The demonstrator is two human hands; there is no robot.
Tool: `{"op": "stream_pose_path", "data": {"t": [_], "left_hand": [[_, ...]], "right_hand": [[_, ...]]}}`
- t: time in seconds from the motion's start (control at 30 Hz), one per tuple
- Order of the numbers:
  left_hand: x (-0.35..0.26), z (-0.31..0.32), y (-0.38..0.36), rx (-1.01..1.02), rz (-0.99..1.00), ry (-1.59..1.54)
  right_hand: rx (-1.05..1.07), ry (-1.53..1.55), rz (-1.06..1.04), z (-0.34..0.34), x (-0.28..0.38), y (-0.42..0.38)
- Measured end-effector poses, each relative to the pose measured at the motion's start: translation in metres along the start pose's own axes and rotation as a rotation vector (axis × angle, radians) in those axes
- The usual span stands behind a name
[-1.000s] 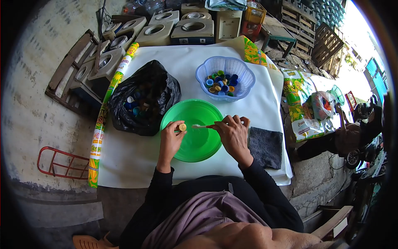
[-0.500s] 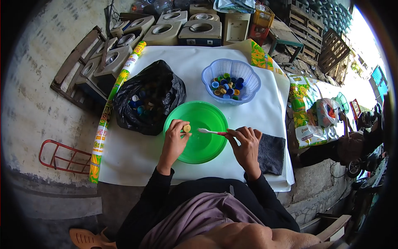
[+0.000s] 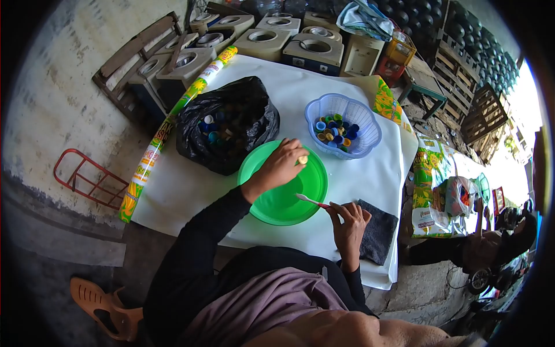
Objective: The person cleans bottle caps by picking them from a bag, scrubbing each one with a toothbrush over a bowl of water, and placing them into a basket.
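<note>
My left hand (image 3: 282,164) was positioned above the far part of the basin (image 3: 277,206), palm down, with its fingers closed on a small yellow cap (image 3: 302,160). The cap was located over the basin, inside the rim on the side toward the basket (image 3: 343,126). My right hand (image 3: 350,224) was located to the near right of the basin, with its thumb and fingertips closed on the handle of the toothbrush (image 3: 312,200). The toothbrush was aligned across the right rim, its pale head over the basin and directed away from the right hand. The head and the cap were apart. The basin was green, round and wide, and was seated on the white-covered worktop (image 3: 359,173). The black bag (image 3: 191,136) was located to the left of the basin, its mouth open and loose caps (image 3: 213,136) visible inside. The blue basket was located beyond the basin to the right and contained blue, green and yellow caps. The dark cloth (image 3: 378,232) was laid flat on the worktop, just beside the right hand. The printed roll (image 3: 173,118) was placed along the left edge of the worktop. Another person (image 3: 484,248) was located well apart, on the right side.
</note>
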State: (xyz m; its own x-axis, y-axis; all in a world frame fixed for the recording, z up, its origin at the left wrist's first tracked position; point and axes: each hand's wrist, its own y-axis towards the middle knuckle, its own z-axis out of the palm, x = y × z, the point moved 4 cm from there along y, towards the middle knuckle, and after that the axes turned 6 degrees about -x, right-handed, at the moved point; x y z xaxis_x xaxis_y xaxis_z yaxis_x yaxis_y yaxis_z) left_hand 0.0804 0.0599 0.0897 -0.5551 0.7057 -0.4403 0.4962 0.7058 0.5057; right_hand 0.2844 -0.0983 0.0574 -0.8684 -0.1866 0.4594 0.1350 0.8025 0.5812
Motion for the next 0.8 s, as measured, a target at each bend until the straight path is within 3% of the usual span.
{"op": "stream_pose_path", "data": {"t": [0.17,0.27,0.37,0.47,0.6,0.77,0.8], "left_hand": [[0.010,0.039,0.090,-0.169,0.126,-0.023],[0.022,0.045,0.106,-0.327,0.109,-0.021],[0.035,0.020,0.099,-0.315,0.082,-0.071],[0.061,-0.025,0.075,-0.508,0.057,0.017],[0.150,-0.076,0.032,-0.599,-0.140,0.202],[0.248,-0.087,-0.034,-0.322,-0.442,0.428],[0.258,-0.084,-0.043,-0.295,-0.430,0.448]], "right_hand": [[-0.002,-0.003,0.003,0.003,-0.007,-0.010],[0.007,-0.016,-0.002,0.001,-0.006,-0.010],[0.009,-0.019,-0.004,-0.002,-0.008,-0.010],[0.013,-0.005,0.006,0.000,-0.009,-0.010],[0.015,0.012,0.006,0.003,-0.010,-0.008],[0.039,0.009,-0.004,0.005,-0.011,-0.006],[0.041,0.005,-0.012,0.004,-0.011,-0.005]]}}
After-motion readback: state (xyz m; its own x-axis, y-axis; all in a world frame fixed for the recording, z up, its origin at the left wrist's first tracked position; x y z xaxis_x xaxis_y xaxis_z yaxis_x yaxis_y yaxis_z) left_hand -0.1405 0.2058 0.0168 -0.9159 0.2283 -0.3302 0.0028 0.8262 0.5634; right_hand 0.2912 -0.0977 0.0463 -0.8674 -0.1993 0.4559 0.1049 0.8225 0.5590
